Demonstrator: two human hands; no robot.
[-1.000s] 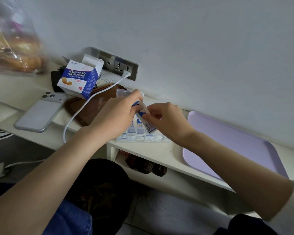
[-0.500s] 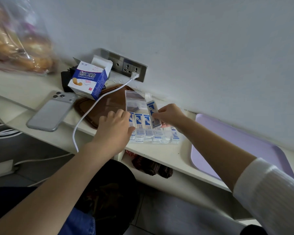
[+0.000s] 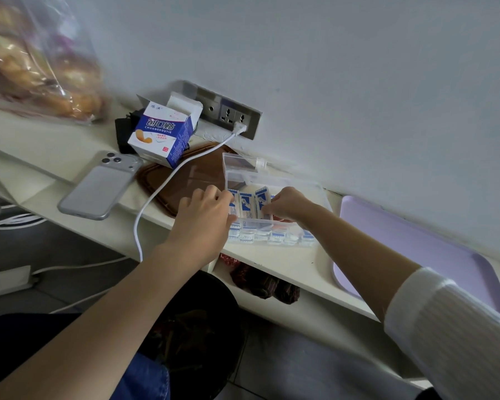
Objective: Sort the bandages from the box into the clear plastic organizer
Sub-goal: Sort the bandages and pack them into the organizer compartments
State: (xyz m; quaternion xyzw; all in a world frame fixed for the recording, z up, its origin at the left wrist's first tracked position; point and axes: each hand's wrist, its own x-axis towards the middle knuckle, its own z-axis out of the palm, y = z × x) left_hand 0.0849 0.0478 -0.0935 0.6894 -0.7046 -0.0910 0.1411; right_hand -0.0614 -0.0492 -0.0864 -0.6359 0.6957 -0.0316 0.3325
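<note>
The clear plastic organizer (image 3: 315,194) lies on the white shelf with its lid (image 3: 237,164) standing open at the back. Several blue-and-white wrapped bandages (image 3: 246,206) stand in its compartments. My right hand (image 3: 286,203) pinches one bandage (image 3: 262,202) and holds it down in a compartment. At the organizer's left end rests my left hand (image 3: 205,215), its fingertips touching the leftmost bandages. The open blue-and-white bandage box (image 3: 163,131) stands behind and to the left, near the wall socket.
A phone (image 3: 98,186) lies face down at the left. A white cable (image 3: 168,183) runs from the socket (image 3: 234,115) over a brown pad (image 3: 185,177). A lilac tray (image 3: 416,243) lies at the right. A plastic bag (image 3: 35,59) with food sits far left.
My right hand has lowered the bandage from above the organizer into a compartment. My left hand let go of it and settled at the organizer's left end.
</note>
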